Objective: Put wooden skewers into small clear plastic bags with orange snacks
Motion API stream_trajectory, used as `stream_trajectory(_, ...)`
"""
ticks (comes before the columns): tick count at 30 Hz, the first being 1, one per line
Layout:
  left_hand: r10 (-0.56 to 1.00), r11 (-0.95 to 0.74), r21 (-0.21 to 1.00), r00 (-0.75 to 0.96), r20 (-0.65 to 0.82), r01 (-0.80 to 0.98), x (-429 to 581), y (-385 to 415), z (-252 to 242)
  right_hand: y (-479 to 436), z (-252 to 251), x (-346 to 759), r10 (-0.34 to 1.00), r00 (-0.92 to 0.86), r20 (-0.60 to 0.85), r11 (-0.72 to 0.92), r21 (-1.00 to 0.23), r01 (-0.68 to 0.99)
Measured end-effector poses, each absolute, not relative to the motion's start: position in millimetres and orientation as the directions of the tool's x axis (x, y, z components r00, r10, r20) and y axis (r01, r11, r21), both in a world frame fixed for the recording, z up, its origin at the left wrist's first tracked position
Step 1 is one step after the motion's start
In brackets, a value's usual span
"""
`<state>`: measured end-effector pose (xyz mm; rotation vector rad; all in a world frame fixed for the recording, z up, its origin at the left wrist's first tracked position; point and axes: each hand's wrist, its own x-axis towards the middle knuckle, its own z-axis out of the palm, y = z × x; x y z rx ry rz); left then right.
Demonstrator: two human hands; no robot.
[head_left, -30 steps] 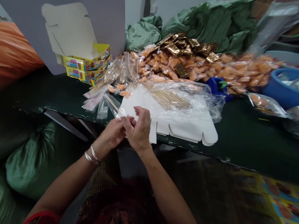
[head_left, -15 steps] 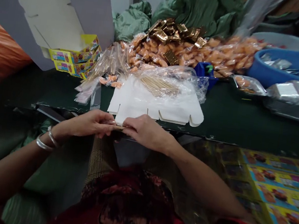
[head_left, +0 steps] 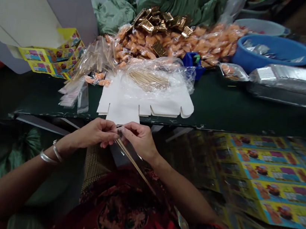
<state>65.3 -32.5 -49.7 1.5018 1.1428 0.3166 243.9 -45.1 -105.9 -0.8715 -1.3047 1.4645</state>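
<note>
Just off the table's front edge, my left hand (head_left: 101, 133) is closed on the end of a thin bundle of wooden skewers (head_left: 135, 164). The bundle slants down to the right, toward my lap, with what looks like a clear plastic sleeve around it. My right hand (head_left: 141, 141) pinches clear film at the same end, its fingertips close to the left ones. Beyond my hands lie flat white cardboard box blanks (head_left: 123, 112). On them rests an open clear bag of loose skewers (head_left: 148, 81).
Orange packets (head_left: 176, 44) and gold-wrapped packets (head_left: 158, 49) are heaped behind. Bagged skewers (head_left: 94, 56) and yellow boxes (head_left: 47, 61) stand left. A blue basin (head_left: 274, 51) and wrapped foil trays (head_left: 289, 87) sit right. Printed yellow cartons (head_left: 272, 171) are stacked below the table at right.
The skewer bundle has swung into view, now slanting down to the right from my fingers. Both hands have shifted their grip at its end. The view has turned slightly right.
</note>
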Motion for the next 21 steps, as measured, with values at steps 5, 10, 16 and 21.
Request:
stream_trajectory(5,0.895,-0.443,0.558,0.313,0.317,0.702,68,-49,-47,-43,-112,245,0.977,-0.211,0.023,-0.008,-0.989,-0.146)
stream_trajectory(10,0.579,-0.762,0.089,0.614,0.536,0.641,85,-54,-59,-46,-113,243,0.972,-0.219,0.081,0.060,-0.993,-0.101)
stream_trajectory(16,0.576,-0.750,0.037,0.624,0.528,0.661,86,-43,-63,-55,-104,253,0.907,-0.231,0.352,0.395,-0.901,0.178)
stream_trajectory(21,0.568,-0.755,-0.027,0.673,0.473,0.656,95,-51,-63,-59,-96,258,0.885,-0.306,0.351,0.445,-0.831,0.334)
